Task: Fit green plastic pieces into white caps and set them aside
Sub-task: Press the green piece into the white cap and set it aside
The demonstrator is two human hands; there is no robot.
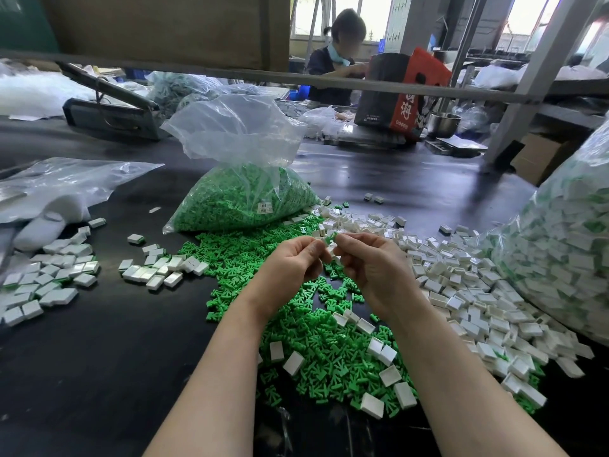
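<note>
At the centre of the frame, both hands meet above the green heap. The right hand (369, 265) pinches a green piece (330, 238) at its fingertips, thumb and forefinger clamped on it, so the piece pokes out toward the upper left of that hand. The left hand (293, 262) has its fingers curled round something small and pale, likely a white cap (330, 249), though most of it is hidden behind the fingers. The green piece sits just above and touching that pale part, so the fit appears to turn on pressing it downward and leftward into the cap's opening. Which way the cap's long axis runs cannot be told.

Loose green pieces (316, 351) cover the table (99, 357) below the wrists, empty caps (468, 291) spread to the right, and finished caps (49, 278) lie at the left of the frame.
</note>
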